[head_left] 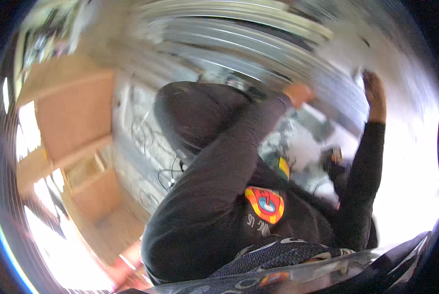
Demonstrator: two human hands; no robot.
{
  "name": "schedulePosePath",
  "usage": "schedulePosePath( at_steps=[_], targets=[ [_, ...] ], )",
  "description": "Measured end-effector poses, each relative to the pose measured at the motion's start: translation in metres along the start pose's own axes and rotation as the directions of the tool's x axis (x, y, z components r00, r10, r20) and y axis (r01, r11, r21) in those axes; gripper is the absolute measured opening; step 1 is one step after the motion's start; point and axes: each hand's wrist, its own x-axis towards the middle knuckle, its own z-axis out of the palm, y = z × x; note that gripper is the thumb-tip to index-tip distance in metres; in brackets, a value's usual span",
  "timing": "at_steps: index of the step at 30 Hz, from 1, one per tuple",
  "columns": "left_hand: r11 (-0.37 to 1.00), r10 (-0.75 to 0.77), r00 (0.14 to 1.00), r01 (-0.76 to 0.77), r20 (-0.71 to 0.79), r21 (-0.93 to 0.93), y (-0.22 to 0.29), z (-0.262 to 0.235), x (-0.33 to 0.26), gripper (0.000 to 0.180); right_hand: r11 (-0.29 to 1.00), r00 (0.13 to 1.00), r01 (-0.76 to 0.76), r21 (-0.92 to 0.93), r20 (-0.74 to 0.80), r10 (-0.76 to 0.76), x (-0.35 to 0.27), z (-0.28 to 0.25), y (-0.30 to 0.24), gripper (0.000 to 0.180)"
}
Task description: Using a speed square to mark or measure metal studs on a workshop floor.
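My left hand [300, 93] reaches out past my bent knee, beside a long silvery-grey strip [334, 105]. Blur smears its fingers, so I cannot make out whether it grips the strip or only lies against it. To the right, my right hand [375, 93] is raised near the far end of the same strip. A small whitish patch shows by its fingertips, too blurred to name. Both arms wear dark sleeves, and my dark-trousered leg [200, 110] lies folded between the left arm and the strips.
More long grey, ridged strips [239, 41] stretch across the far side. Open cardboard boxes [77, 105] stand at the left. Thin dark wire loops [168, 176] lie on the pale, rough floor [138, 147]. A grey block-like thing [315, 122] sits below my left hand.
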Motion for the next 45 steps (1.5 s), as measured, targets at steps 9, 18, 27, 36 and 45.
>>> schedulePosePath(
  at_steps=[9, 18, 27, 36, 45],
  targets=[
    [0.991, 0.003, 0.997, -0.014, 0.081, 0.135, 0.024, -0.069, 0.006, 0.071, 0.172, 0.696, 0.007, 0.985, -0.129, 0.706, -0.156, -0.093, -0.12, 0.025],
    [0.985, -0.106, 0.994, 0.099, 0.04, 0.141, 0.037, -0.079, 0.018, 0.057, 0.275, 0.402, -0.438, 0.856, -0.087, 0.911, -0.24, 0.057, -0.24, 0.031],
    [0.831, 0.155, 0.983, -0.181, -0.094, -0.526, 0.064, -0.053, 0.056, 0.102, 0.428, 0.287, -0.614, 0.663, -0.318, 0.904, -0.227, 0.068, -0.223, 0.045],
    [0.981, 0.169, 0.952, -0.137, -0.254, 0.139, 0.126, -0.043, 0.058, 0.083, 0.349, 0.43, -0.533, 0.771, -0.109, 0.896, -0.225, 0.097, -0.183, 0.044],
    [1.0, 0.005, 0.997, -0.006, -0.077, -0.012, 0.103, -0.053, 0.05, 0.078, 0.221, 0.44, -0.458, 0.861, 0.004, 0.898, -0.253, 0.068, -0.144, 0.036]
  ],
)
